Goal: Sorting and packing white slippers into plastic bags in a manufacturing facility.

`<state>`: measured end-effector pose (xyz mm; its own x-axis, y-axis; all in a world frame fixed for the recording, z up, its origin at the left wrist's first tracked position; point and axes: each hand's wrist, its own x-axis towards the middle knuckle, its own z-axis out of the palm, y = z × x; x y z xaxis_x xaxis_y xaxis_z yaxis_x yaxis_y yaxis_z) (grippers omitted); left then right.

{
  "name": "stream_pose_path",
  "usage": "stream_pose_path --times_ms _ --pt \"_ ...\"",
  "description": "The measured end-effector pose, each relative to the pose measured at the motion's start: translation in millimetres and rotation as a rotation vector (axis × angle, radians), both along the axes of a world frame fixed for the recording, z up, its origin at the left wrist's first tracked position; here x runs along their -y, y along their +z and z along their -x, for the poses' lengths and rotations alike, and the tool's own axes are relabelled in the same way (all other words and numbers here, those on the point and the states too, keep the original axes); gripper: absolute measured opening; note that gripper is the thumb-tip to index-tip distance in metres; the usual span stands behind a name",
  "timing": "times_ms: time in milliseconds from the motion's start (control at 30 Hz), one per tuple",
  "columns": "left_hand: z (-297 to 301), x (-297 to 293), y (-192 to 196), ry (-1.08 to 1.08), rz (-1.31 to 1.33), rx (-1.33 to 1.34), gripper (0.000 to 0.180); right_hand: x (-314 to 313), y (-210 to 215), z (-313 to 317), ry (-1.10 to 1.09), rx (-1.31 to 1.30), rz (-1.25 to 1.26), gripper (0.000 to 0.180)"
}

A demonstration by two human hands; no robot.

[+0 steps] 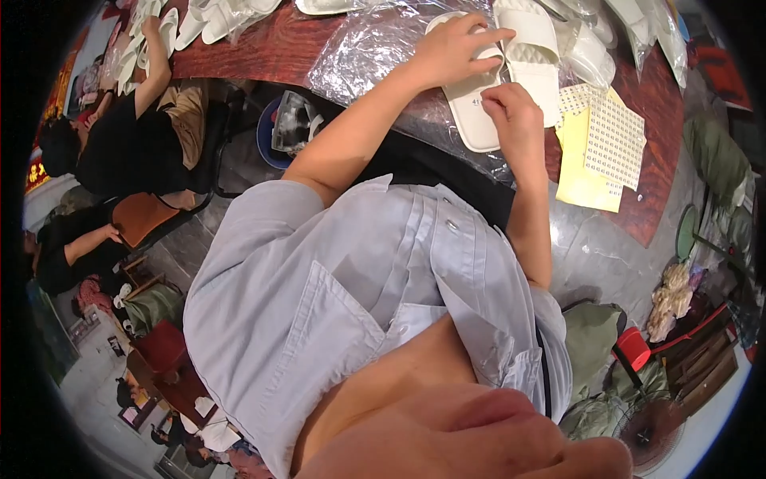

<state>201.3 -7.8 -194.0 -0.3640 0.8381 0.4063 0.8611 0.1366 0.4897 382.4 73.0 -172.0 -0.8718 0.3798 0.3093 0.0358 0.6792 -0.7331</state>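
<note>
My left hand (453, 49) grips a white slide sandal (472, 112) by its strap, sole side toward me, on the edge of a dark red table (271, 49). My right hand (515, 120) rests on the same sandal's sole near the heel, fingers curled with the fingertips pressed to it. A second white sandal (533, 56) lies right beside it, on crinkled clear plastic (363, 49). Just right of my right hand lie yellow sheets (581, 176) and a white sheet of small stickers (613, 136).
More white sandals in clear bags (622, 32) lie at the table's far right, others at the far left (209, 17). A person in black (120, 144) sits at my left, reaching onto the table. A blue bin (279, 132), bags and a red stool (634, 347) stand on the floor.
</note>
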Motion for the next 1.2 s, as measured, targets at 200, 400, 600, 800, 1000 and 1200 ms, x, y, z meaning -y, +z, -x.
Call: stream_pose_path --times_ms 200,400,600,800,1000,1200 --pt "-6.1 -4.1 -12.1 0.075 -0.169 -0.156 0.049 7.4 -9.6 8.9 -0.061 0.053 -0.109 0.014" --pt "-5.7 0.8 -11.9 0.086 -0.171 -0.15 0.049 8.5 -12.8 10.2 -0.029 0.047 -0.132 0.016" --pt "-4.2 -1.0 -11.5 0.066 -0.176 -0.145 0.049 5.2 -13.7 12.7 -0.006 0.075 -0.131 0.017" --pt "-4.5 -0.8 -13.0 0.06 -0.197 -0.12 0.045 11.3 -14.7 12.1 -0.052 0.104 -0.2 0.018" --pt "-5.8 0.3 -12.3 0.087 -0.25 -0.155 0.046 -1.5 -4.9 -0.7 0.072 0.045 0.331 0.014" --pt "-7.9 0.7 -8.0 0.072 -0.191 -0.105 0.045 -9.3 6.4 -23.1 0.2 0.13 0.287 0.015"
